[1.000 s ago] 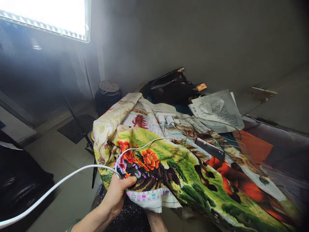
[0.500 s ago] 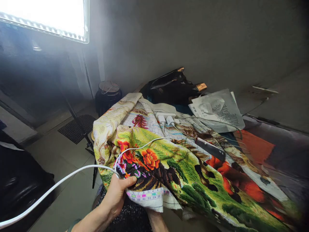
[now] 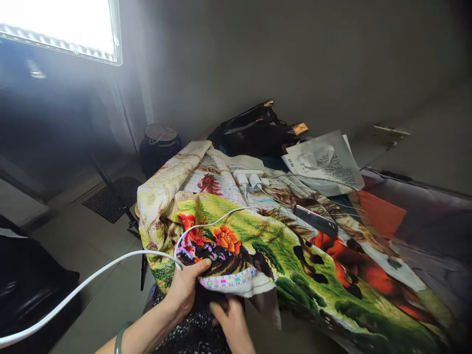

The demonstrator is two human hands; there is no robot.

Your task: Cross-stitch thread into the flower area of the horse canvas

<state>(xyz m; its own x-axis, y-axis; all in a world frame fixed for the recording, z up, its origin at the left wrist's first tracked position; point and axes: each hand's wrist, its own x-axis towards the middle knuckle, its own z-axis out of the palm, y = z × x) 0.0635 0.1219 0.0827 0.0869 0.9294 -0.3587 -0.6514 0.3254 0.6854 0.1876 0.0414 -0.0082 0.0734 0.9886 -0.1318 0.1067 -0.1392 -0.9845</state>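
My left hand is closed on the lower edge of a large cross-stitch cloth, thumb on top and fingers underneath, out of sight. Green ground, an orange flower and dark stitched patches show on the cloth. Along its edge by the thumb runs a white printed strip with coloured squares and numbers. A white cable loops across the cloth beside the left hand. Just below the cloth's edge is my right hand, blurred, its fingertips partly hidden behind the cloth.
On the cloth lie a phone and white charging plugs with cords. Behind are a black bag and a grey printed bag. A bright lamp stands at left, with its stand below.
My right hand has come further into view below the cloth's edge. The left hand keeps its hold, and the printed strip has lifted slightly. The whole view has shifted a little.
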